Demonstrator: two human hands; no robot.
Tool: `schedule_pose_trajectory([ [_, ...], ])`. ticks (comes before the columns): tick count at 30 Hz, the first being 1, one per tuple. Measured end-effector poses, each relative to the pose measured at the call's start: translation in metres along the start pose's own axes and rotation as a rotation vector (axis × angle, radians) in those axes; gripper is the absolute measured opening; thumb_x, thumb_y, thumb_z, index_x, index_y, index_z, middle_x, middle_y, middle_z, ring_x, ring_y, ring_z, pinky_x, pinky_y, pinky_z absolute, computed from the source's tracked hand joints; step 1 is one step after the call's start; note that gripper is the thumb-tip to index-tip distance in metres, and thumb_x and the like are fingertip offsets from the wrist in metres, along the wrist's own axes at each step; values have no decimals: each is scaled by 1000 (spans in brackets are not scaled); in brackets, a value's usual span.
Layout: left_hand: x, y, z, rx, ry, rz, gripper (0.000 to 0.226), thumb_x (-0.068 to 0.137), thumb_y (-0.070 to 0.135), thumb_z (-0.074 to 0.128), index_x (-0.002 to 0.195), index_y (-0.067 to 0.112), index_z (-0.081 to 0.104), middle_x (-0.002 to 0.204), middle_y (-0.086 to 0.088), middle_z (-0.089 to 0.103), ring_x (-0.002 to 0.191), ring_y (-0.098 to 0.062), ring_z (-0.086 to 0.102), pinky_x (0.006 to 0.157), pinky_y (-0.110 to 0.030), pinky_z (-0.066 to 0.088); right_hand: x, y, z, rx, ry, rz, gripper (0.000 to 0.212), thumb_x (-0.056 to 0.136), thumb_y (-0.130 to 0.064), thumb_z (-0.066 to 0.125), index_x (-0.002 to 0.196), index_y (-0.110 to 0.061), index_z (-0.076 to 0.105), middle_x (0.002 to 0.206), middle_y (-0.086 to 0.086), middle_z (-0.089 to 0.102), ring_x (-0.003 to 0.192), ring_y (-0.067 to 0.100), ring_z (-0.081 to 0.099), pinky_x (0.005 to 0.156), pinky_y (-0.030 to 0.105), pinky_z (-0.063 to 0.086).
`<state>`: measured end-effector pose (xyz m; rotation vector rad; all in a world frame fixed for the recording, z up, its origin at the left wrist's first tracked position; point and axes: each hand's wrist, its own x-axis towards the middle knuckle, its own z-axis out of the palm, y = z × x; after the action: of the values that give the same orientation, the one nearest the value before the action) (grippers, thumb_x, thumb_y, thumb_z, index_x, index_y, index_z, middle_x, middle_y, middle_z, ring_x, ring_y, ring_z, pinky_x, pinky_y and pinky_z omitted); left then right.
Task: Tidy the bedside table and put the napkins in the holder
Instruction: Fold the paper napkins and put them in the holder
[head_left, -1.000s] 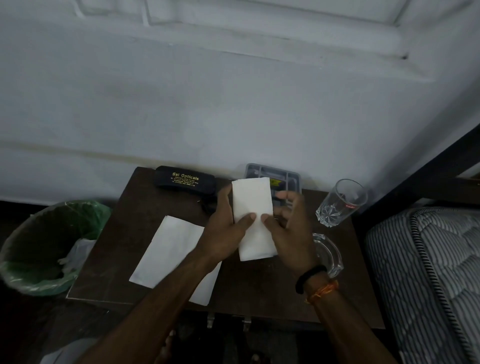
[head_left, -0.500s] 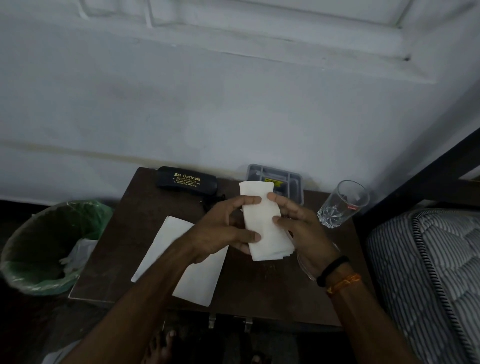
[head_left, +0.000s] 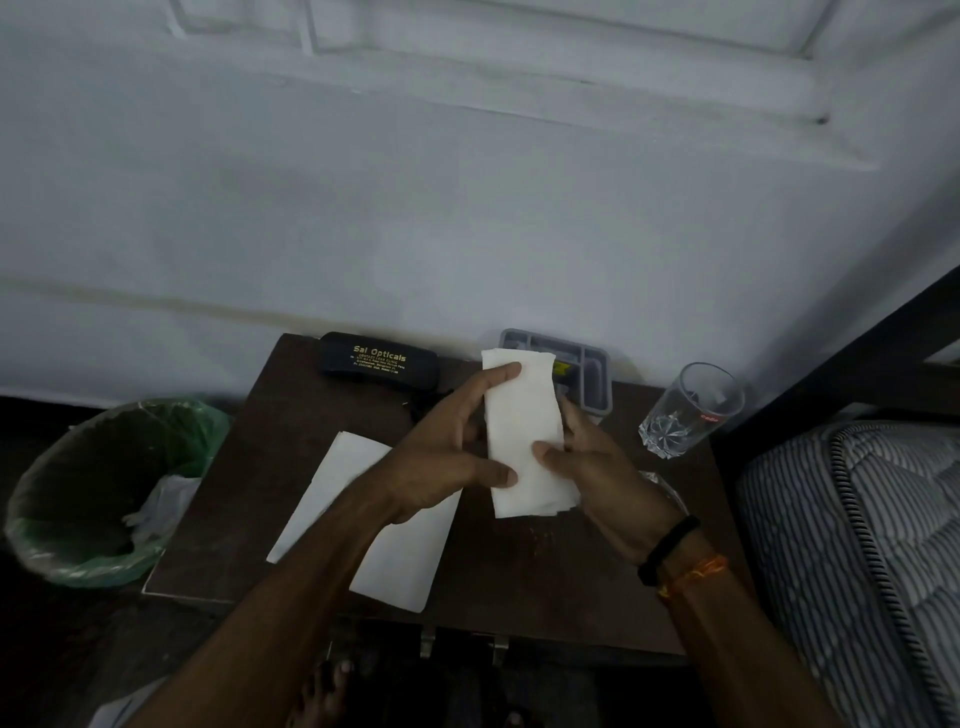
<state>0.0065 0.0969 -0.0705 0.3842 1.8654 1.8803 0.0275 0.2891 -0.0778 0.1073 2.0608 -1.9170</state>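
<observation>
Both hands hold a folded stack of white napkins upright above the dark brown bedside table. My left hand pinches its left edge with thumb and fingers. Against the stack's right side, my right hand cups it from behind, thumb on the front. A larger white napkin lies flat on the table at the left, partly under my left forearm. The grey compartmented holder stands at the table's back edge, just behind the held stack.
A black spectacle case lies at the back left of the table. A clear drinking glass stands at the right, a glass ashtray mostly hidden behind my right wrist. A green-lined waste bin sits left of the table, a striped mattress right.
Both hands lifted the napkin stack off the table and shifted their grip to its side edges. The stack now stands more upright and slightly farther back, toward the holder.
</observation>
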Motion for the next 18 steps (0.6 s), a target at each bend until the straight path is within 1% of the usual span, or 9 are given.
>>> schedule_pose_trajectory([
  [3, 2, -2, -1, 48, -4, 16, 92, 71, 0, 78, 144, 39, 36, 145, 3, 43, 129, -25, 51, 95, -51, 54, -2, 1, -2, -106, 47, -23, 83, 93, -13, 63, 153, -38, 11, 128, -3, 64, 113, 16, 64, 94, 42, 54],
  [4, 3, -2, -1, 76, 3, 30, 90, 75, -2, 76, 144, 38, 36, 145, 3, 43, 129, -25, 50, 95, -50, 54, -1, 2, -4, -131, 67, -41, 88, 92, -13, 66, 154, -38, 9, 128, -2, 65, 113, 16, 64, 94, 44, 53],
  [6, 4, -2, -1, 122, 21, 69, 83, 80, -7, 70, 142, 39, 38, 145, 4, 43, 129, -23, 49, 95, -48, 55, 0, 0, -8, -154, 119, -49, 83, 88, -11, 71, 152, -29, 22, 126, 0, 67, 113, 19, 65, 93, 45, 54],
  [8, 5, 0, 0, 150, 38, 112, 77, 82, -9, 66, 140, 37, 43, 143, 4, 46, 127, -20, 50, 94, -46, 56, 0, -5, -13, -176, 124, -34, 61, 86, -9, 72, 140, -15, 46, 122, 3, 69, 110, 21, 67, 91, 44, 57],
  [10, 5, 1, 1, 147, 45, 158, 71, 83, -11, 63, 138, 31, 47, 141, 5, 46, 126, -19, 51, 92, -45, 57, 1, -9, -18, -193, 71, -16, 40, 87, -8, 70, 126, -10, 61, 118, 6, 71, 105, 21, 70, 88, 39, 58],
  [12, 7, 4, 4, 132, 65, 192, 67, 83, -13, 60, 134, 29, 48, 140, 2, 47, 127, -23, 51, 89, -44, 58, 4, -13, -23, -241, 46, -13, 31, 88, -13, 70, 119, -10, 67, 117, 6, 72, 103, 18, 71, 89, 40, 58],
  [15, 20, 16, 6, 53, 162, 228, 65, 77, -17, 59, 124, 24, 41, 133, -8, 53, 118, -25, 59, 85, -46, 59, 14, -25, -31, -381, 82, -90, 32, 91, -25, 68, 121, -16, 67, 119, 0, 71, 107, 17, 68, 94, 46, 55],
  [16, 27, 22, 6, 18, 216, 226, 65, 76, -19, 60, 122, 22, 37, 129, -10, 56, 113, -24, 63, 83, -45, 59, 18, -31, -35, -416, 112, -128, 33, 92, -26, 66, 124, -17, 65, 121, -1, 70, 109, 16, 67, 93, 42, 55],
  [18, 47, 33, 5, -14, 295, 219, 69, 76, -19, 63, 123, 22, 34, 123, -11, 60, 106, -24, 67, 82, -44, 59, 27, -46, -40, -505, 197, -204, 34, 96, -24, 61, 129, -17, 60, 124, -3, 67, 109, 14, 65, 85, 24, 54],
])
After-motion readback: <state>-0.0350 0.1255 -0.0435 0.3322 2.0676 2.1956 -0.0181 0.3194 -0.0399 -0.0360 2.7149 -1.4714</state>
